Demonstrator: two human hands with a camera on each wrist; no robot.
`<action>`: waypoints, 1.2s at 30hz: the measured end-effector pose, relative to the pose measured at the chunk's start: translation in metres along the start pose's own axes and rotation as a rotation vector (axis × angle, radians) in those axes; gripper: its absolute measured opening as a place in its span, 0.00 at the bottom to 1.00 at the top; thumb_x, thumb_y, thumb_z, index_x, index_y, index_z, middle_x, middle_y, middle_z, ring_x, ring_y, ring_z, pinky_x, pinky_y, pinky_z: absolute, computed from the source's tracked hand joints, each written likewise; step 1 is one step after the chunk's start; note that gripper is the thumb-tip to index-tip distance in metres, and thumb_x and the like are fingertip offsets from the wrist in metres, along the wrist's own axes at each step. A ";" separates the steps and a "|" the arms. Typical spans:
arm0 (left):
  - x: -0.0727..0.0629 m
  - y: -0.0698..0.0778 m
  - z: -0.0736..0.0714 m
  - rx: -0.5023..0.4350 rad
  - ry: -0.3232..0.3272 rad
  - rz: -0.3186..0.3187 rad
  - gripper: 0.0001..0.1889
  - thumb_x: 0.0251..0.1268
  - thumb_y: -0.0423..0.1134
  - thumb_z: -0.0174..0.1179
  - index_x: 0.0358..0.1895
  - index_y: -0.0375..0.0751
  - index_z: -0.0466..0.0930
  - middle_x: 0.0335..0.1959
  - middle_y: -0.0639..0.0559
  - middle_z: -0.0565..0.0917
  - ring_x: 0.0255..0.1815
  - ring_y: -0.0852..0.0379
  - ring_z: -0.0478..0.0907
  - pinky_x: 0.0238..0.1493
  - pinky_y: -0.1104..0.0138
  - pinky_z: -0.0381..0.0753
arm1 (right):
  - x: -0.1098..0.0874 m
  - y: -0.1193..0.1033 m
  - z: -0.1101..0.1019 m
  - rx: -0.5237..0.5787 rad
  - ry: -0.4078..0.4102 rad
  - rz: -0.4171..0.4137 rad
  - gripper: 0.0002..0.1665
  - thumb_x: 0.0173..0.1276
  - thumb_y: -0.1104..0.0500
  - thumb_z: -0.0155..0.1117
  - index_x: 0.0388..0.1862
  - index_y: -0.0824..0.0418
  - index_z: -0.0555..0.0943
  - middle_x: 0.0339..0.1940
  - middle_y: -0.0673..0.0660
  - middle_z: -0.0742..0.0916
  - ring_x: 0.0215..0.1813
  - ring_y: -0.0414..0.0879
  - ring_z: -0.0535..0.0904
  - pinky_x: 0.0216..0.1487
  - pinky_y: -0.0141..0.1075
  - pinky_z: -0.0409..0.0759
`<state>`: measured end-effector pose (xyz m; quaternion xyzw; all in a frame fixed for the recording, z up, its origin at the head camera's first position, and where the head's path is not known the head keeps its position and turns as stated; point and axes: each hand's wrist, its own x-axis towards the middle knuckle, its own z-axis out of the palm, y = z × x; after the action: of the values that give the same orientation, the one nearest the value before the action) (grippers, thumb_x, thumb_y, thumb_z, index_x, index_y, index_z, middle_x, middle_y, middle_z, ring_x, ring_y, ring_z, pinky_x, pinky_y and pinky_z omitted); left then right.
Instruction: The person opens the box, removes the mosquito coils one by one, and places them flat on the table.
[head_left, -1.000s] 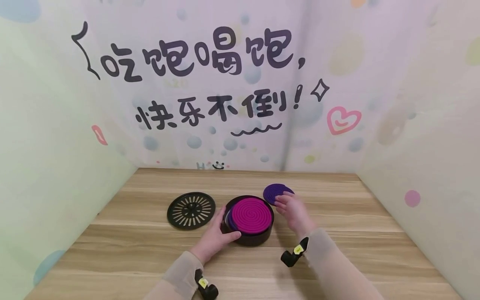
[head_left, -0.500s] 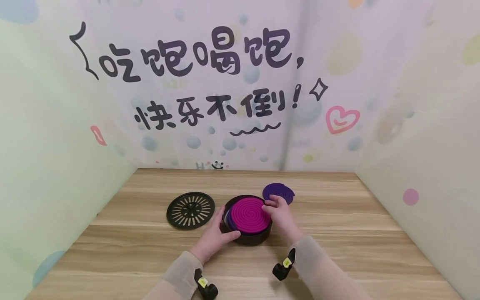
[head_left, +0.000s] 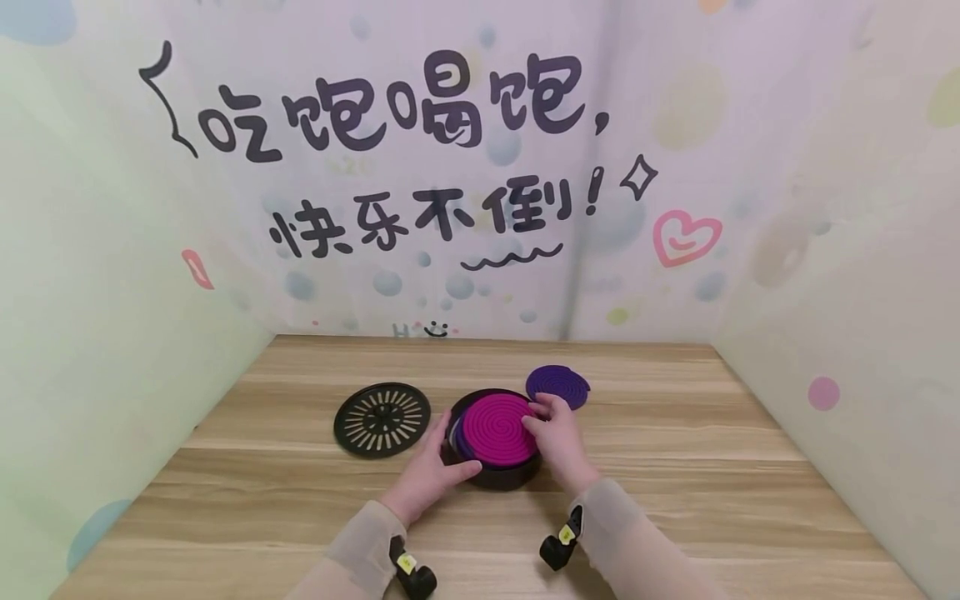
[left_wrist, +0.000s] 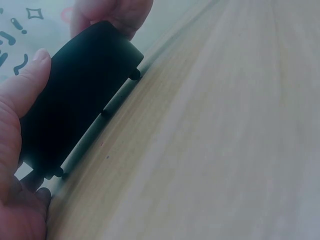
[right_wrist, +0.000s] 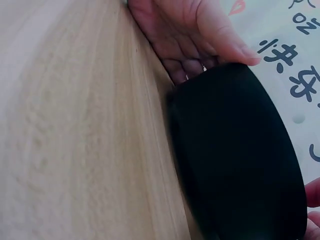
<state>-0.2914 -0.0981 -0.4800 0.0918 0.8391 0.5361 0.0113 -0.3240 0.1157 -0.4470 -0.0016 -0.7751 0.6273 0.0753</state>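
A round black mosquito-coil case stands on the table, packed with flat spiral mosquito coils. Topmost lies a magenta mosquito coil, with a dark purple one partly showing beneath its left edge. My left hand grips the left side of the case, thumb over the front rim. At the right edge of the magenta coil my right hand pinches with thumb and fingertips, close against the case rim. In the right wrist view the case wall hides the coils.
A black slotted round lid lies on the table to the left of the case. Behind the case, to the right, rests a loose purple mosquito coil. Printed walls enclose the wooden table at the back and sides.
My right hand has moved left and toward me, from beside the loose purple coil to the magenta coil's right edge. The left hand and the case have stayed in place.
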 end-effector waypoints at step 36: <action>0.002 -0.004 0.000 0.014 0.006 0.014 0.56 0.49 0.55 0.72 0.77 0.42 0.46 0.76 0.36 0.48 0.76 0.37 0.44 0.70 0.43 0.50 | -0.005 -0.016 0.003 0.116 -0.022 0.009 0.33 0.64 0.72 0.60 0.67 0.69 0.63 0.56 0.67 0.80 0.59 0.55 0.75 0.58 0.42 0.75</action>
<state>-0.2943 -0.0988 -0.4833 0.0962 0.8422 0.5304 0.0043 -0.3178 0.1089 -0.4322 0.0064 -0.7381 0.6716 0.0640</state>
